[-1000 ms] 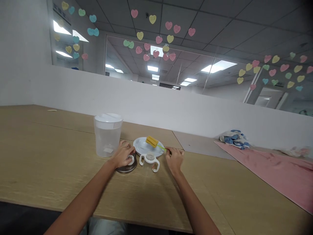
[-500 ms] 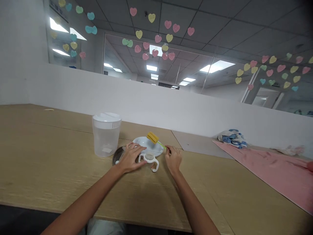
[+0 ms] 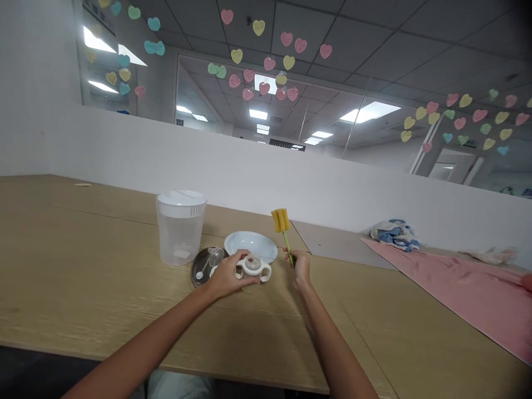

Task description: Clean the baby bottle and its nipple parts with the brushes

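Observation:
My left hand (image 3: 229,275) is wrapped round the left side of a clear baby bottle (image 3: 251,262) with a white two-handled collar. The bottle's mouth faces up towards me. In my right hand (image 3: 300,267) is the green handle of a sponge brush (image 3: 281,220), its yellow sponge head pointing up. A white bowl (image 3: 250,241) with water-like shine stands just behind the bottle. Left of the bottle lies a dark round tray (image 3: 197,270) holding a clear cap and a small white piece, partly covered by my left hand.
A tall translucent plastic bucket (image 3: 181,230) stands behind and left of the tray. At the right, a pink cloth (image 3: 465,293) covers the table, with a crumpled blue-and-white cloth (image 3: 395,235) at its far edge. A low white wall (image 3: 249,172) bounds the table's back.
My left hand has closed on the bottle, which has turned more upright. The sponge brush has swung from leaning left over the bowl to nearly upright, clear of it.

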Available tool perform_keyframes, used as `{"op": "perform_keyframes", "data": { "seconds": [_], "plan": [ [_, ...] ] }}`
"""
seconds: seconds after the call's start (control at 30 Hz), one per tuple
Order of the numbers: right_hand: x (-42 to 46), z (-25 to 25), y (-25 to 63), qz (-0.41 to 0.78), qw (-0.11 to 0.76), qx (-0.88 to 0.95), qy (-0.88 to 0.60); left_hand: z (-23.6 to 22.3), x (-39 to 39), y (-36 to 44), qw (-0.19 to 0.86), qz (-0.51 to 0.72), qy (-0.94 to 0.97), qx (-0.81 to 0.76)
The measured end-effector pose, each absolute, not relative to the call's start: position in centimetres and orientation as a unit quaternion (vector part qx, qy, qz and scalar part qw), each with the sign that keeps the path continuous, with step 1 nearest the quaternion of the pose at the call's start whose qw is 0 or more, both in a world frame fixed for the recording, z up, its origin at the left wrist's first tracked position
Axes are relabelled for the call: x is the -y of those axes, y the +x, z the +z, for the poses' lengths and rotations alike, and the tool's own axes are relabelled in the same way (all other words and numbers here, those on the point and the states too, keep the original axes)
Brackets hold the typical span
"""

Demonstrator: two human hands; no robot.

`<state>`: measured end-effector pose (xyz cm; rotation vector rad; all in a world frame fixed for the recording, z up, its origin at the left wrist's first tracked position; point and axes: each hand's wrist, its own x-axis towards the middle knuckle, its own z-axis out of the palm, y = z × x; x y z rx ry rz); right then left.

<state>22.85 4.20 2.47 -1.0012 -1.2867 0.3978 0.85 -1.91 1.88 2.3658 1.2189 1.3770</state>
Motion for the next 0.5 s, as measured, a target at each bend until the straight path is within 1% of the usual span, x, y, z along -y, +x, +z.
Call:
{"op": "perform_keyframes", "data": {
  "seconds": [0.07, 0.17, 0.23, 0.3, 0.4, 0.5],
  "plan": [
    [-3.7, 2.9, 22.4, 0.213, 0.656, 0.578, -0.436, 2.0, 1.6, 0.6, 0.092, 0.504, 0.753, -0.414],
    [-3.1, 3.3, 22.1, 0.262, 0.640, 0.600, -0.402, 2.0, 0.8, -0.1, 0.053, 0.571, 0.690, -0.441],
    [-2.9, 3.2, 22.0, 0.257, 0.627, 0.627, -0.384, 2.0, 0.2, -0.7, 0.024, 0.595, 0.661, -0.456],
    [-2.8, 3.0, 22.2, 0.203, 0.608, 0.661, -0.389, 2.1, -0.2, -1.4, -0.011, 0.608, 0.641, -0.468],
    [-2.7, 2.7, 22.6, 0.077, 0.571, 0.710, -0.404, 2.4, -0.5, -2.4, -0.068, 0.612, 0.631, -0.473],
    [-2.4, 2.7, 22.8, -0.048, 0.541, 0.737, -0.402, 2.5, -0.6, -3.2, -0.118, 0.588, 0.637, -0.484]
  ]
}}
